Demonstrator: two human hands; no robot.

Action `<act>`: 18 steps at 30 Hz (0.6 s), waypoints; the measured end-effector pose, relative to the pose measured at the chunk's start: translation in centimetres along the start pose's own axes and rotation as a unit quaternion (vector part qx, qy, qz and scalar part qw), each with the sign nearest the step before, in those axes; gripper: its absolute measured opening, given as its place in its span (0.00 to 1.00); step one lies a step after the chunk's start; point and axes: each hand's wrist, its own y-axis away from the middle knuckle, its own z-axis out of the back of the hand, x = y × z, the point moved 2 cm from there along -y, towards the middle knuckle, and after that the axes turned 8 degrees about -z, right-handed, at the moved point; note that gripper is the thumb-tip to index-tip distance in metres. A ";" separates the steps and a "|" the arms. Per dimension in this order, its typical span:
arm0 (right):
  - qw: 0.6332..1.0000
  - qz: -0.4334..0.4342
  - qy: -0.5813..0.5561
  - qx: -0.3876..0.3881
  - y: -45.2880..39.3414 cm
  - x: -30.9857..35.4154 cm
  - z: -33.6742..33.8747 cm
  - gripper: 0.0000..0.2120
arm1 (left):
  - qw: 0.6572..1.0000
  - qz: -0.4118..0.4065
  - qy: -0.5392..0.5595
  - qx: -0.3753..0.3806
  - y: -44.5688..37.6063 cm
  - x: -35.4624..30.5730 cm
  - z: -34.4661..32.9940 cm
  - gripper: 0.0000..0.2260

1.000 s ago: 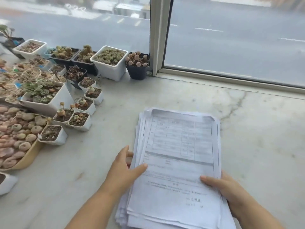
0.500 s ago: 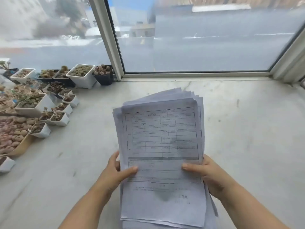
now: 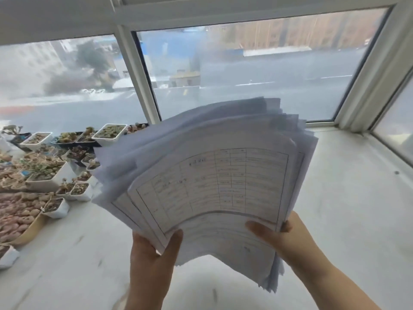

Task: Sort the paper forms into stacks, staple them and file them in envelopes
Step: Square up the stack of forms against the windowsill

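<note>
The stack of paper forms [image 3: 223,182] — fanned, bowed, table-printed on top — is pinched by the left hand [image 3: 154,253] and right hand [image 3: 288,238].

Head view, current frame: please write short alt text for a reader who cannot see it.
Two hands hold a thick, fanned stack of paper forms up off a pale marble sill, the left hand and the right hand gripping its lower edge. Small pots of succulents crowd the sill at left, and a window looks out on a blurred street.
</note>
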 end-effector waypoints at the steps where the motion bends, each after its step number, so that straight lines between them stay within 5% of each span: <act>1: 1.000 -0.013 -0.004 -0.005 0.4 -0.8 -0.2 0.19 | 0.999 0.027 0.030 0.026 0.1 1.0 0.3 0.27; 6: 0.992 -0.068 -0.042 -0.096 1.7 -3.7 -1.7 0.15 | 0.979 0.141 0.113 0.094 1.5 4.3 0.7 0.16; 9: 0.990 -0.064 -0.010 -0.129 2.3 -2.5 -2.9 0.12 | 0.983 0.122 0.120 0.072 1.8 2.9 0.7 0.24; 13: 0.994 -0.037 -0.002 -0.104 3.7 -1.7 -2.3 0.15 | 0.986 0.098 0.131 0.039 1.3 1.9 2.4 0.21; 18: 0.994 -0.091 0.037 -0.051 5.5 -6.0 -1.7 0.17 | 0.968 0.146 0.166 0.116 1.8 3.1 2.8 0.12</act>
